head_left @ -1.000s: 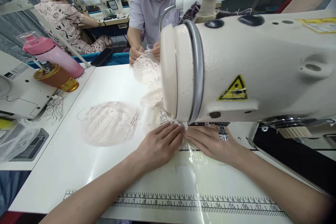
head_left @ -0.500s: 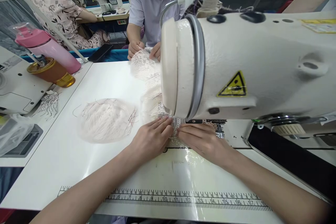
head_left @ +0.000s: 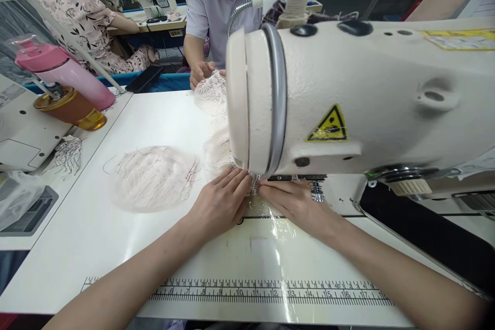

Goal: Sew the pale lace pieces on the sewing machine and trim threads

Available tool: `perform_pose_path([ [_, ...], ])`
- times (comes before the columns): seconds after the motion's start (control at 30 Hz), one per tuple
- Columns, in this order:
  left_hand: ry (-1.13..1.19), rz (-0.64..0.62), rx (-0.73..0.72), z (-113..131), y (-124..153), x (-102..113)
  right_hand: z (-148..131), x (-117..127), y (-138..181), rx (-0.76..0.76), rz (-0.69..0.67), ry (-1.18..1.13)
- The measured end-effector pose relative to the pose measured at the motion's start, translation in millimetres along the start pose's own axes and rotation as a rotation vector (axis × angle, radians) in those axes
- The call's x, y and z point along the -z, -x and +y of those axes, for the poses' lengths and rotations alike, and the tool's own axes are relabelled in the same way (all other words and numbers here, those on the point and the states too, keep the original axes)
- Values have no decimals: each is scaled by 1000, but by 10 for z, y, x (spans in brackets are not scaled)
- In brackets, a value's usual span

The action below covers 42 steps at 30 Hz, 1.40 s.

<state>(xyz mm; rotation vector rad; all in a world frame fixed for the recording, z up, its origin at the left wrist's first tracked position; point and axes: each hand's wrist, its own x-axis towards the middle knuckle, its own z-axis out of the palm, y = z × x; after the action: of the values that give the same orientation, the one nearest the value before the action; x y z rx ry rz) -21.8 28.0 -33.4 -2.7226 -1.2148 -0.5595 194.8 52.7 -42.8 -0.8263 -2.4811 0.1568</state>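
Note:
White lace trim passes under the head of the sewing machine. From the left, my left hand presses its closed, curved fingers on the lace. Opposite it, my right hand pinches the lace's near right edge, partly behind the presser parts. Needle and stitching spot are hidden by the machine head. Beyond it the gathered lace runs back across the table to a co-worker's hand. To the left of my left hand lies a pale, sheer oval piece with loose reddish threads.
A black phone-like slab lies under the machine arm at right. A printed ruler runs along the table's front edge. At left stand a pink bottle and an amber cup. A dark phone lies at the back.
The lace between my hands has moved away from me, with less of it showing on the near side. The co-worker's hands have shifted on the far end. My view has turned slightly right.

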Motion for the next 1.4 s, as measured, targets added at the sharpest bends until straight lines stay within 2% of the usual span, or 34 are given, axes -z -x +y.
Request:
perform_pose_path([
  [0.17,-34,-23,-6,6,17,-24,0,23,-17,-122,-44,-114],
  [0.33,-58,-2,-37,-8,38,-35,10,-18,-10,-165,-1,-128],
  [0.5,-83,-18,-60,-16,52,-31,19,-9,-16,-296,48,-106],
  [0.67,-85,-52,-73,-27,55,-35,157,-102,139,-208,-54,-69],
  [0.83,-78,-57,-76,-37,53,-41,206,-152,258,-243,2,-11],
  [1.03,-83,-20,-68,-34,46,-57,192,-159,211,-230,-14,57],
  [1.23,-107,60,-174,-7,56,-68,110,-91,104,-219,16,101],
  [1.4,-95,4,-80,-9,51,-63,3,-89,132,-169,20,116],
])
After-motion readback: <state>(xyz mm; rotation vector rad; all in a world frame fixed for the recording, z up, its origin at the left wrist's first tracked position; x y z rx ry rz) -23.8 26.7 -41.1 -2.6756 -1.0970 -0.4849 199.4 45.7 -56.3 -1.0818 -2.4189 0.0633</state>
